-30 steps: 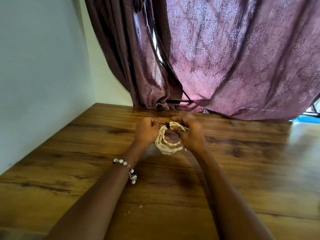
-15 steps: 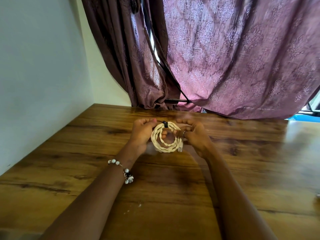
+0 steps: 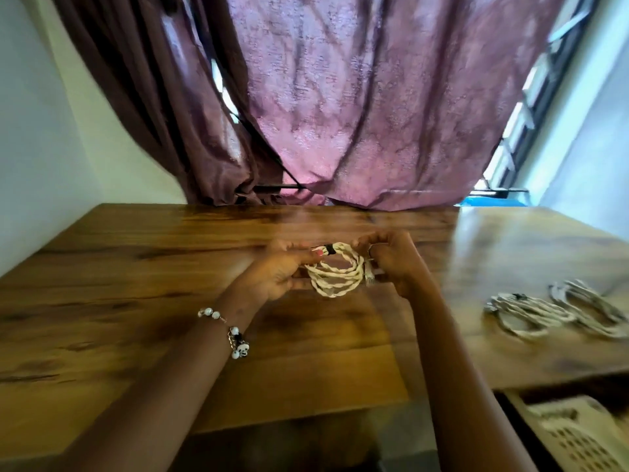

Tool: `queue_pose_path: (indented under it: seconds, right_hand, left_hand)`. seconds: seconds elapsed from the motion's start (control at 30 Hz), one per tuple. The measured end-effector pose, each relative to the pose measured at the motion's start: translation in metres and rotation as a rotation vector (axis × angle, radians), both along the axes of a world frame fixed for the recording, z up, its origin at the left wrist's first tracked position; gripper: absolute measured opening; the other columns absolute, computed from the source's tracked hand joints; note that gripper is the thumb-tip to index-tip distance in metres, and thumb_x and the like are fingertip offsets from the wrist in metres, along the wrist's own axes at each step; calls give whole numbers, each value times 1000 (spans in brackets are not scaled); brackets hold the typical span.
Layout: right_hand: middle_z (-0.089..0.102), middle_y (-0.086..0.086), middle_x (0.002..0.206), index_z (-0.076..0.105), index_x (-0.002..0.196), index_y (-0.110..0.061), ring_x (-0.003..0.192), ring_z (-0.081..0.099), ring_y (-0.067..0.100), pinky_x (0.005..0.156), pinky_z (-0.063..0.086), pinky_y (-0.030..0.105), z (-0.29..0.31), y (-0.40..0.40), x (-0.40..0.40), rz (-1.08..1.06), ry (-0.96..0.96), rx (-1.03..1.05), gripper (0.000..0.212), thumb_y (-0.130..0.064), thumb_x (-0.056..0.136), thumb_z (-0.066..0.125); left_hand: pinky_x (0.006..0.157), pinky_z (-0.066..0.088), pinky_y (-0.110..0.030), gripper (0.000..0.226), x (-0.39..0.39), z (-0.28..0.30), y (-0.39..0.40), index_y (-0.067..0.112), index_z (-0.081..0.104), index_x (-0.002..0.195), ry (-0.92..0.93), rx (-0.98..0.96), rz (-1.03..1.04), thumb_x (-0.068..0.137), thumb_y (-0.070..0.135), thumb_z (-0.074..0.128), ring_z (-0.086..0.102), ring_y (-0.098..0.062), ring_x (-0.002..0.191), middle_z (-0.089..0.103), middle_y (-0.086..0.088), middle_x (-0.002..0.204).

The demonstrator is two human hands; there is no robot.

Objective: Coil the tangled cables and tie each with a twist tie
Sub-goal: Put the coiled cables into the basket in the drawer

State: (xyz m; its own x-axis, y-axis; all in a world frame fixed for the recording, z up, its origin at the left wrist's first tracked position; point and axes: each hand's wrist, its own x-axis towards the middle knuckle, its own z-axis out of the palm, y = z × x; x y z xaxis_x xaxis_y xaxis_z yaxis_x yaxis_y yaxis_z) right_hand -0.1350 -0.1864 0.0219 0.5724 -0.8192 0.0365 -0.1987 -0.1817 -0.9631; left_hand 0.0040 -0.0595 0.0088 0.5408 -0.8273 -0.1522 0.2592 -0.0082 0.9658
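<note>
A cream twisted cable coil (image 3: pixel 335 279) is held just above the wooden table (image 3: pixel 136 284) between both hands. A black twist tie (image 3: pixel 328 249) wraps the coil at its top. My left hand (image 3: pixel 277 272) pinches the coil's left side near the tie, thumb on top. My right hand (image 3: pixel 396 264) grips the coil's right side, where the cable's metal plug ends (image 3: pixel 369 277) stick out. Two other coiled cables (image 3: pixel 520 313) (image 3: pixel 592 310) lie on the table to the right.
A purple curtain (image 3: pixel 357 114) hangs behind the table's far edge. A white wall borders the left side. A cream perforated basket (image 3: pixel 575 434) sits below the table's front right corner. A window frame shows at the upper right.
The view has swung to the right, which brings the two coils on the table and the basket into sight. The held coil has tilted flatter, and both hands remain on it.
</note>
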Motion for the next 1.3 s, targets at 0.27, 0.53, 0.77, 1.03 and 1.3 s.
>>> queue_pose_path:
  seconds: [0.27, 0.53, 0.77, 1.03, 1.3]
  right_hand:
    - [73, 16, 87, 73, 85, -10, 85, 68, 34, 79, 57, 42, 13, -30, -138, -665, 165, -332, 27, -35, 75, 73]
    - [69, 19, 88, 61, 71, -5, 86, 65, 31, 66, 43, 35, -24, -60, -217, -835, 322, -159, 48, -51, 74, 74]
    - [57, 13, 68, 63, 81, 1, 54, 53, 20, 42, 41, 21, -33, -66, -218, -735, -78, 182, 13, -4, 73, 72]
    - [59, 10, 65, 61, 79, -3, 49, 56, 17, 45, 43, 23, -6, -32, -277, -726, -203, 287, 7, 2, 84, 63]
    - [70, 14, 78, 69, 82, 3, 70, 67, 23, 70, 57, 37, 5, -2, -426, -956, -56, 299, 16, -11, 79, 74]
  left_hand:
    - [59, 59, -43, 6, -114, -10, -57, -1, 64, 81, -8, 63, -170, 79, -4, 69, 66, -23, 61, 67, -12, 67]
    - [45, 56, -36, 13, -154, -19, -92, 2, 64, 70, 54, 62, -186, 81, 3, 70, 65, -20, 48, 67, -7, 53]
    - [53, 58, -38, 8, -150, -26, -111, 4, 64, 77, 83, 70, -124, 79, 3, 72, 65, -24, 66, 69, -8, 61]
    - [53, 59, -39, 8, -180, -20, -128, 4, 66, 79, 88, 6, -173, 79, 4, 73, 66, -25, 69, 70, -10, 66]
    - [51, 57, -34, 24, -311, -13, -153, -4, 65, 98, 148, -65, -457, 78, 6, 74, 69, -27, 64, 69, -18, 81]
